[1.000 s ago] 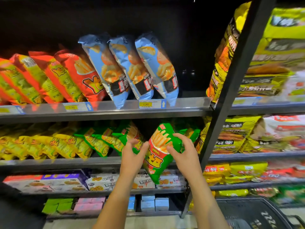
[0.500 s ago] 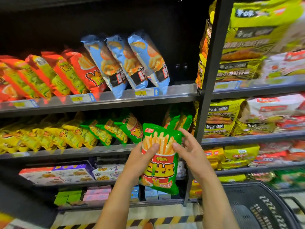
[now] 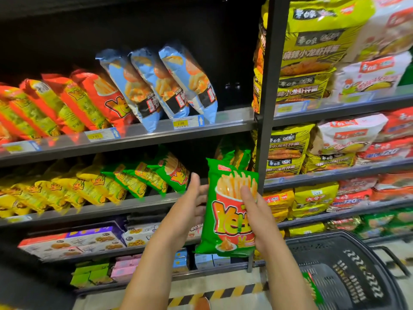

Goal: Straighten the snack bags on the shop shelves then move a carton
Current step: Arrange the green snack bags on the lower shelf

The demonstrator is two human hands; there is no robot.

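R hand (image 3: 257, 215) grips green fries bag (image 3: 225, 222) upright, thumb on front; L hand (image 3: 190, 206) open, fingers straight, just beside bag's left edge, before mid shelf (image 3: 134, 205)

A black basket (image 3: 348, 276) is seen at lower right. Yellow-and-black tape (image 3: 223, 293) is laid along the floor (image 3: 100, 305). Yellow noodle packs (image 3: 312, 48) are stacked right of a dark post (image 3: 270, 86), with white and red packs (image 3: 348, 135) beside them. A yellow price tag (image 3: 181, 123) is marked 2.90.

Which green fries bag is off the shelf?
The green fries bag gripped by the right hand, left hand beside it; the other green bags lean on the middle shelf.
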